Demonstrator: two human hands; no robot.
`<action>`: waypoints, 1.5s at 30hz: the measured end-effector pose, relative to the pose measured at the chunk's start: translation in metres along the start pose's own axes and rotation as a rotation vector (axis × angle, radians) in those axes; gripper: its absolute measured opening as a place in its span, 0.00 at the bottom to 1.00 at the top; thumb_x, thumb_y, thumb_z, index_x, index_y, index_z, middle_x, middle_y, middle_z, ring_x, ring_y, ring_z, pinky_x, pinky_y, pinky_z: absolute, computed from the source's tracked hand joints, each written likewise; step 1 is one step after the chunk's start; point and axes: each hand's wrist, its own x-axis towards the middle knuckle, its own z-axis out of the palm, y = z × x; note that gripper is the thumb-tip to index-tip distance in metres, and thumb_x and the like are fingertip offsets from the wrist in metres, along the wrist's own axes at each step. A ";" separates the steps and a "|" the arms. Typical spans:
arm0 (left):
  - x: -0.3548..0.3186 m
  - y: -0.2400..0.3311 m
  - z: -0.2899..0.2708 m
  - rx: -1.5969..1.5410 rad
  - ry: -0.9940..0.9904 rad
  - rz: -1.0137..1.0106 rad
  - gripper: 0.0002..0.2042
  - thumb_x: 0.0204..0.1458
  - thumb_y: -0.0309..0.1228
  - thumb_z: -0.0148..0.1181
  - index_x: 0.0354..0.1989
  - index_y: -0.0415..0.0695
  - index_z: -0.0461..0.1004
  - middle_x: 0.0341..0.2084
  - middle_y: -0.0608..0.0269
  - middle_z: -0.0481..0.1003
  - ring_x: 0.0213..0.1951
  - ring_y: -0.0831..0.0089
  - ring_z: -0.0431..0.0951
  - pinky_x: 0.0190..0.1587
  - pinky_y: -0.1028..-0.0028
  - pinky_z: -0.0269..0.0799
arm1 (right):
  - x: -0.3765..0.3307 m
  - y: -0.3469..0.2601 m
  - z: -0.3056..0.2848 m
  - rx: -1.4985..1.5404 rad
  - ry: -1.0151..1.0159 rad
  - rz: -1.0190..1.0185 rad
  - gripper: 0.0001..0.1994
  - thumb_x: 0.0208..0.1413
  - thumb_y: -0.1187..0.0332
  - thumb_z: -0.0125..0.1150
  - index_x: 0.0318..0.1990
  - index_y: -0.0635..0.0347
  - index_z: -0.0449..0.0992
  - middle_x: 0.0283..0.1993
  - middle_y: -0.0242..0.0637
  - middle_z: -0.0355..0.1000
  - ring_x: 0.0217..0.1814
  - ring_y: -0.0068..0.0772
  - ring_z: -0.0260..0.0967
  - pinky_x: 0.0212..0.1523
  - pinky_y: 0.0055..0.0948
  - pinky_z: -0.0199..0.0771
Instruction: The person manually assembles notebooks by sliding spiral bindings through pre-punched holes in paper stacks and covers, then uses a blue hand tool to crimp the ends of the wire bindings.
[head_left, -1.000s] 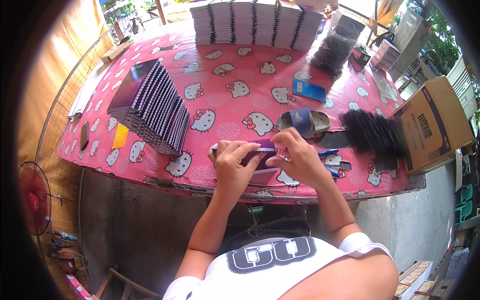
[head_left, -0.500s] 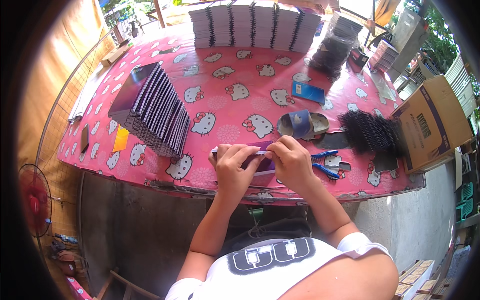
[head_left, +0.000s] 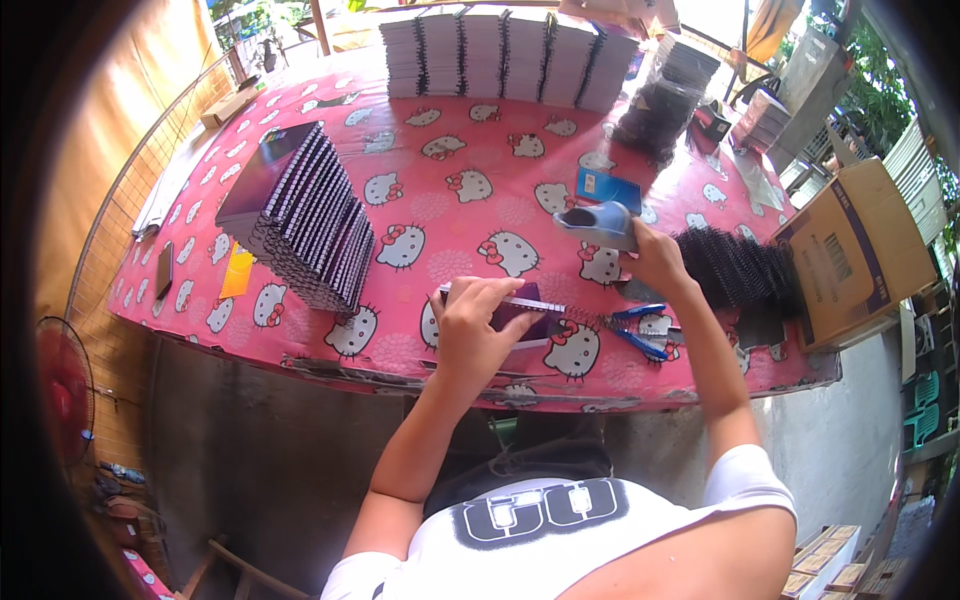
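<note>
My left hand [head_left: 474, 318] pinches a small purple notebook [head_left: 522, 322] by its spine edge, close to the table's front. A thin binding coil [head_left: 585, 314] sticks out from the right end of that spine toward the blue-handled pliers [head_left: 640, 346] lying on the table. Gripped at its heel end, a blue-grey slide slipper [head_left: 598, 226] is in my right hand [head_left: 656, 260], raised just above the tabletop. Part of the notebook lies hidden behind my left fingers.
A tall stack of coil-bound notebooks [head_left: 318, 225] stands left. Stacks of bound books [head_left: 430, 62] line the back. At right lie a pile of black coils [head_left: 735, 268] and an open cardboard box [head_left: 855, 255]. A blue booklet [head_left: 608, 190] rests beyond the slipper.
My right hand has left the notebook, moved right and away, and picked up the slipper from the table. The coil's protruding end now shows. My left hand still holds the notebook.
</note>
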 end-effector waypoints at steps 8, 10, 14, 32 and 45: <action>-0.002 -0.009 0.003 0.018 -0.003 0.035 0.14 0.30 0.34 0.76 0.25 0.46 0.76 0.24 0.66 0.75 0.37 0.64 0.75 0.41 0.66 0.67 | -0.012 -0.064 0.004 0.780 -0.223 -0.095 0.19 0.38 0.69 0.71 0.39 0.67 0.73 0.36 0.33 0.73 0.41 0.26 0.70 0.46 0.28 0.71; -0.002 -0.008 0.003 -0.004 0.007 0.032 0.14 0.30 0.34 0.76 0.25 0.46 0.77 0.24 0.66 0.75 0.37 0.64 0.74 0.41 0.65 0.68 | -0.017 -0.064 0.009 1.490 -0.232 -0.256 0.18 0.39 0.72 0.69 0.40 0.66 0.74 0.36 0.32 0.74 0.40 0.25 0.70 0.43 0.28 0.72; 0.004 -0.005 -0.008 -0.017 0.071 -0.067 0.17 0.30 0.34 0.77 0.27 0.42 0.76 0.42 0.56 0.72 0.45 0.58 0.72 0.48 0.62 0.69 | 0.002 -0.069 0.013 0.474 -0.153 -0.063 0.16 0.40 0.80 0.63 0.40 0.64 0.74 0.36 0.33 0.75 0.40 0.27 0.72 0.41 0.29 0.72; -0.018 -0.045 -0.025 -0.900 0.086 -0.766 0.14 0.46 0.15 0.62 0.43 0.36 0.77 0.35 0.61 0.79 0.36 0.79 0.78 0.39 0.81 0.76 | 0.023 -0.108 0.027 0.468 -0.253 -0.175 0.16 0.39 0.73 0.64 0.40 0.60 0.74 0.34 0.42 0.75 0.37 0.38 0.74 0.39 0.36 0.72; -0.009 -0.006 -0.044 -0.502 0.335 0.275 0.10 0.43 0.17 0.66 0.35 0.38 0.74 0.34 0.57 0.78 0.33 0.78 0.77 0.30 0.81 0.76 | -0.113 -0.026 -0.002 -0.072 -0.318 -0.081 0.35 0.46 0.58 0.67 0.61 0.59 0.61 0.67 0.45 0.53 0.67 0.52 0.52 0.66 0.46 0.50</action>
